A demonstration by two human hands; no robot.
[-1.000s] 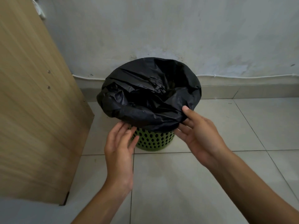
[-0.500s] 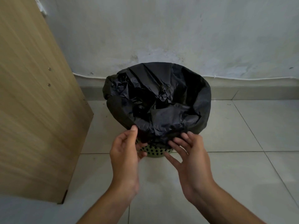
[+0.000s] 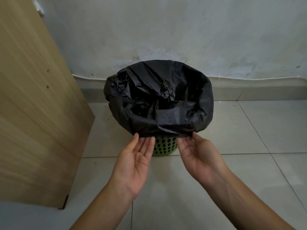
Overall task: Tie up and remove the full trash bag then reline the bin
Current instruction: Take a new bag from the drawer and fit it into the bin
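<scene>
A black trash bag (image 3: 167, 103) lines a green perforated bin (image 3: 164, 147) standing on the tiled floor by the wall. The bag's top is folded out over the rim and hangs down around the bin. Its mouth gapes open, with crumpled plastic inside. My left hand (image 3: 134, 161) is palm up at the near left of the folded hem, its straight fingertips tucked just under the edge. My right hand (image 3: 199, 158) mirrors it at the near right, fingertips under the hem and thumb touching its lower edge.
A wooden cabinet side (image 3: 33, 113) stands close on the left of the bin. A stained white wall (image 3: 182, 30) with a thin cable (image 3: 249, 78) along its base runs behind. Light floor tiles (image 3: 249, 130) spread to the right and toward me.
Both hands have moved apart along the bag's near hem and turned palm up. The hem now lies flatter and stretched across the front of the bin.
</scene>
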